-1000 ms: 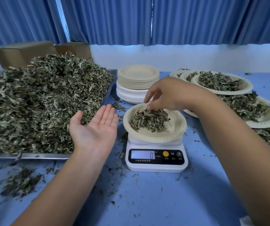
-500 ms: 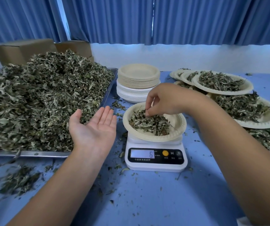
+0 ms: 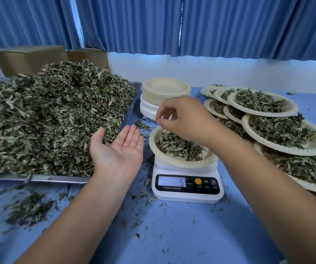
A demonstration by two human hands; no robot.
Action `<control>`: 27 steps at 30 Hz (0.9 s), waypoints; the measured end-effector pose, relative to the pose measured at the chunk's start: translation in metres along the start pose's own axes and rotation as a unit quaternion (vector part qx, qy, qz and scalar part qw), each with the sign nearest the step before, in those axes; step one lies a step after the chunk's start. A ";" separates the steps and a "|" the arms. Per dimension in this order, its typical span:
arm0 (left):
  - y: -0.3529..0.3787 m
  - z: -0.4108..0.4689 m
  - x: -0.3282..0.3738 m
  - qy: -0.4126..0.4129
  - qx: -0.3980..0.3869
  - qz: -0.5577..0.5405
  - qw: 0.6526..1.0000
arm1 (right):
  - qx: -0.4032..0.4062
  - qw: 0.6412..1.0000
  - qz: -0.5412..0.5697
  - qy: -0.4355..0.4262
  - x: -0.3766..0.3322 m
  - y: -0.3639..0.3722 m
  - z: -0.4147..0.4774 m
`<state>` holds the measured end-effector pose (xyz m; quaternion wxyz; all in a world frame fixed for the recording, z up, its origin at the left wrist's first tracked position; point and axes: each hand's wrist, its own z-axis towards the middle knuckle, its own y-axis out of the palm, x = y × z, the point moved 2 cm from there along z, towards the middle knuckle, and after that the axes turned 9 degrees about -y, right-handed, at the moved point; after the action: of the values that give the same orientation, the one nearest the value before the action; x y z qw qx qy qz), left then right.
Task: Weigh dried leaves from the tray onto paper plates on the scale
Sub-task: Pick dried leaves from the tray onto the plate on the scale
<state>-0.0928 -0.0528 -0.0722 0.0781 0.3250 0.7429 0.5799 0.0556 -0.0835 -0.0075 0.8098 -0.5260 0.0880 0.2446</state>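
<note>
Right hand (image 3: 183, 117) hangs above the paper plate (image 3: 180, 163) on the scale (image 3: 187, 195), thumb and forefinger pinched together. Whether a leaf is between them I cannot tell. Left hand (image 3: 119, 149) is spread flat, palm up, beside the tray (image 3: 58, 179) heaped with dried leaves (image 3: 48, 121). On the scale, the display (image 3: 172, 181) reads "5" and one button is marked "M".

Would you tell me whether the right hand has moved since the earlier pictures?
Yes. The right hand has lifted off the dried leaves and shifted left; its fingers now hover above the left rim of the beige paper plate on the white scale.
</note>
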 end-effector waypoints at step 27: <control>0.007 0.017 0.022 -0.023 0.000 -0.095 0.995 | -0.169 0.970 0.041 -0.170 -0.084 0.122 0.126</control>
<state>-0.0988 -0.0251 -0.0658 0.1498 0.2665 0.7682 0.5625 -0.0908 0.0442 -0.0181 0.7013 -0.6019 -0.0720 0.3751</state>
